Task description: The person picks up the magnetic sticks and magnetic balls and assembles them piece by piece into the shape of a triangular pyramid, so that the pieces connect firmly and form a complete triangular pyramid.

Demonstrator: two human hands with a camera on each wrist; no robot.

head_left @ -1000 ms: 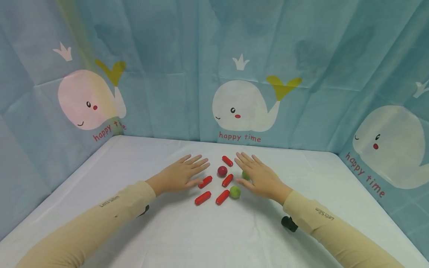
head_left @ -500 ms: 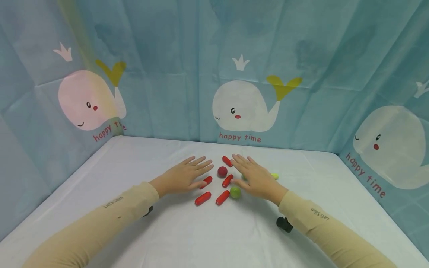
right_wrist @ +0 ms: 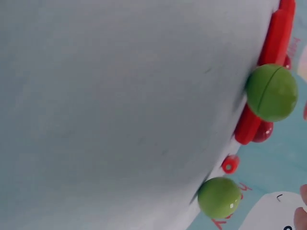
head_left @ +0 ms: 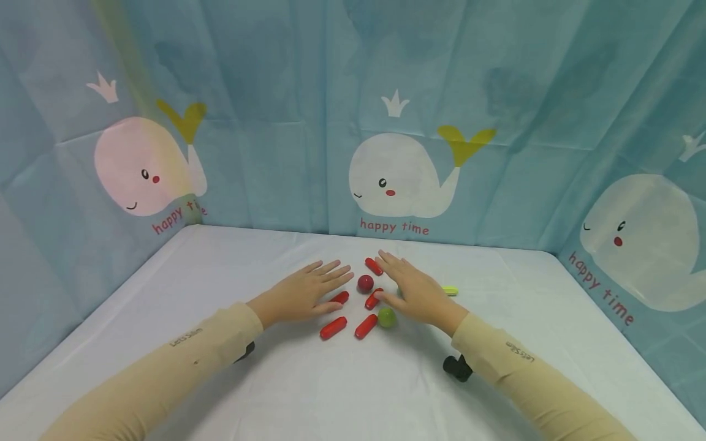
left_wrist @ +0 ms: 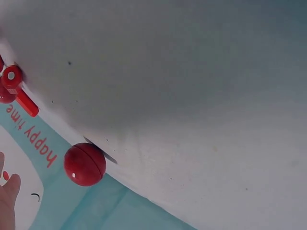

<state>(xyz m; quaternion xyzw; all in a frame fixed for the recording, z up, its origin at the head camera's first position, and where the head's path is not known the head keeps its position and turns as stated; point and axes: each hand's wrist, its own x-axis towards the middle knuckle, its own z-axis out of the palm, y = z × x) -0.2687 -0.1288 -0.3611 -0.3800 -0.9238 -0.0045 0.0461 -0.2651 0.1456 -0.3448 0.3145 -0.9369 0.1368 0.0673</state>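
Observation:
The left hand (head_left: 300, 293) is held palm down with straight, spread fingers, its thumb partly covering a red stick (head_left: 341, 297). The right hand (head_left: 421, 295) is also palm down with straight fingers, its thumb tip over a second red stick (head_left: 372, 299). Neither hand grips anything. Between them are a red ball (head_left: 365, 283) and another red stick (head_left: 374, 266); nearer the front lie a green ball (head_left: 387, 317) and two red sticks (head_left: 366, 326). Two red balls show in the left wrist view, one close (left_wrist: 85, 164). The right wrist view shows two green balls (right_wrist: 272, 93).
A yellow-green piece (head_left: 450, 291) lies just right of the right hand, partly hidden by it. The white table (head_left: 309, 392) ends at a blue curtain (head_left: 276, 171) with printed whales. A black wrist device (head_left: 458, 368) hangs below the right sleeve.
The right hand has shifted left, uncovering more of the yellow-green piece and covering most of the farther green ball. The left hand has moved slightly right, over more of one red stick.

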